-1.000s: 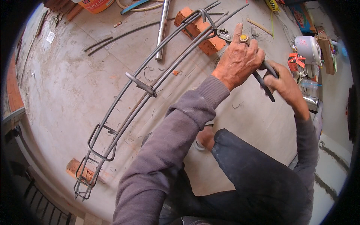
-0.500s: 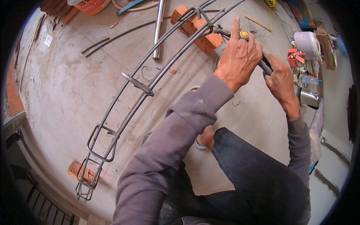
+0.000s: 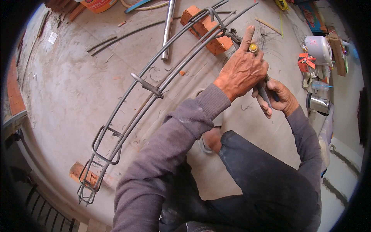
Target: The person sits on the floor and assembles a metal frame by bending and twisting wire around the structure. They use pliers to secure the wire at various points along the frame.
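Note:
A pair of pincers slants across in front of me, its jaws at a corner of the stirrup on the steel rebar cage. My left hand is closed around the pincers, index finger stretched toward the jaws, with a yellow-stoned ring on one finger. Lower down, my right hand holds the handle ends, thumb above and fingers loosely curled beneath. The cage's long bars run diagonally from upper right to lower left, joined by several bent stirrups. A small stirrup sits midway, tilted across the bars.
An orange brick props the cage's far end, and another brick its near end. A shiny metal tube and loose rods lie beyond. Thin wires are scattered at upper right, near a white pot and a metal cup.
My right hand has swung down and left, bringing the handles lower, and its grip has loosened. My left hand has shifted slightly downward. The cage appears slightly shifted right in view.

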Available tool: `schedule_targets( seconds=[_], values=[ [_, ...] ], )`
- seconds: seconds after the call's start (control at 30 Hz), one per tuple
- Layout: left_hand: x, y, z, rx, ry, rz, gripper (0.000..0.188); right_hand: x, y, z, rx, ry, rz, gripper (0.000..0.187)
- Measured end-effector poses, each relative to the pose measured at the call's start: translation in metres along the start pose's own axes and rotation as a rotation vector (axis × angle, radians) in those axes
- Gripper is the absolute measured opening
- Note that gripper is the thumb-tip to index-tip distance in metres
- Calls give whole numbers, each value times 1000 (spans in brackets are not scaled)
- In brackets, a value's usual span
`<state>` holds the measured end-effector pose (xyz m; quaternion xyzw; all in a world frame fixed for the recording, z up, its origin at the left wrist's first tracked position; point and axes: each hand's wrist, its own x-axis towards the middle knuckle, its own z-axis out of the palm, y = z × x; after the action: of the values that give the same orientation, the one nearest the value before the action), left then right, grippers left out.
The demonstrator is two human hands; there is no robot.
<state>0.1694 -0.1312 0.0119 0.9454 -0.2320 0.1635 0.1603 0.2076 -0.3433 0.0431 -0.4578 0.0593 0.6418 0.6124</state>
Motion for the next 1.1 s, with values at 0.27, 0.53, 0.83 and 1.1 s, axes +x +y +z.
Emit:
schedule_targets(
  seconds=[0.27, 0.53, 0.83, 1.1],
  values=[
    [5, -9, -17, -68, -107, 25, 8, -3, -2, 61, -1203, 620, -366, 49],
    [-20, 33, -74, -155, 211, -40, 44, -25, 38, 7, -218, 439, -228, 42],
    [-125, 31, -21, -1413, 317, -991, 52, 5, 79, 23, -120, 182, -32, 63],
    [-137, 22, 32, -2106, 327, -953, 44, 20, 94, 27, 41, 6, 49, 53]
  ],
)
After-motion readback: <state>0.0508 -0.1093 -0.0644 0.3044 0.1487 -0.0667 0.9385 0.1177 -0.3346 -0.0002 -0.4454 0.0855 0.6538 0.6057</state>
